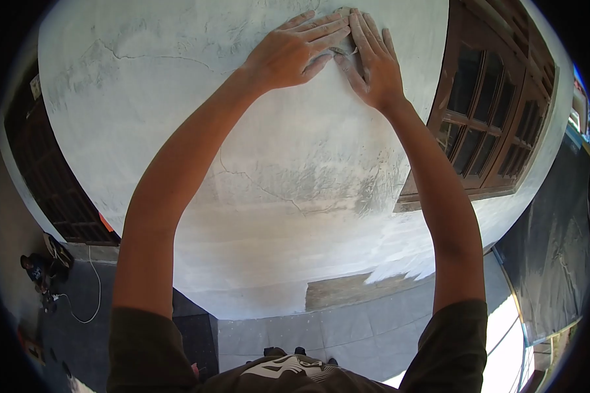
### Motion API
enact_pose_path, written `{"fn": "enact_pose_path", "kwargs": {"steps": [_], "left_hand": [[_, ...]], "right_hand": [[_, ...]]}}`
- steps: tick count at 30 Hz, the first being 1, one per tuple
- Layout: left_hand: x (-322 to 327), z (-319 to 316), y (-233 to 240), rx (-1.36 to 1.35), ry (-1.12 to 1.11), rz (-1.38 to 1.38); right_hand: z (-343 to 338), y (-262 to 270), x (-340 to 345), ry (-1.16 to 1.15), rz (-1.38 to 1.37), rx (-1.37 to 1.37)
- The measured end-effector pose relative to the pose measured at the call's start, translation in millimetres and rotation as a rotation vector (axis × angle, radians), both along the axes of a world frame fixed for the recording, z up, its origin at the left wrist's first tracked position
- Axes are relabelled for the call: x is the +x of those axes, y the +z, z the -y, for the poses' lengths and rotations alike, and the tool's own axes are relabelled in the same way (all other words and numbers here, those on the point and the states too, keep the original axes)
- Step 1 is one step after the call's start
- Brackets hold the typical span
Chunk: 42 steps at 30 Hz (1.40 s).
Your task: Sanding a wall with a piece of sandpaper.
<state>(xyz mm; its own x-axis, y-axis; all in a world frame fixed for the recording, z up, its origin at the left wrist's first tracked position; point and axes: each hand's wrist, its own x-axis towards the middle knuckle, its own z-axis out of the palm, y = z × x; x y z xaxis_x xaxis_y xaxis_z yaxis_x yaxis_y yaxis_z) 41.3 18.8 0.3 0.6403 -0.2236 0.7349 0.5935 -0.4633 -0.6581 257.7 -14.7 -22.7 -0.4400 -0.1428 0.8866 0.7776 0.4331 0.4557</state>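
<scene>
Both arms reach up to a white painted wall (275,137) with cracks and grey rough patches. My left hand (300,49) lies against its upper part, fingers pointing right and dusted with pale powder. Beside it my right hand (373,59) has its fingers pointing up, also dusty. The fingertips of both meet over a small greyish piece (343,46), perhaps sandpaper or a scraper, pressed to the wall. Most of this piece is hidden, and which hand grips it cannot be told. A thin crack (162,57) runs left of my left hand.
Right of the wall's middle is a brown wooden window (477,113). A dark door or window with a grid (64,177) is at the left. A person (37,270) sits at the far left near a white cable (98,290). Grey floor tiles (349,339) and dark sheeting (545,236) lie below and right.
</scene>
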Motion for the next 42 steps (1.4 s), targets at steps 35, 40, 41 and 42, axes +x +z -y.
{"fn": "enact_pose_path", "kwargs": {"steps": [35,40,41,42], "left_hand": [[-27,18,21,-0.063,0.121,0.074],[-16,21,21,-0.077,0.072,0.084],[-12,20,23,-0.073,0.060,0.083],[-13,18,21,-0.068,0.076,0.081]], "right_hand": [[-10,-39,-88,-0.183,-0.463,0.088],[0,9,-56,-0.333,-0.516,0.113],[0,9,-54,-0.343,-0.517,0.121],[-6,0,-58,-0.266,-0.519,0.125]]}}
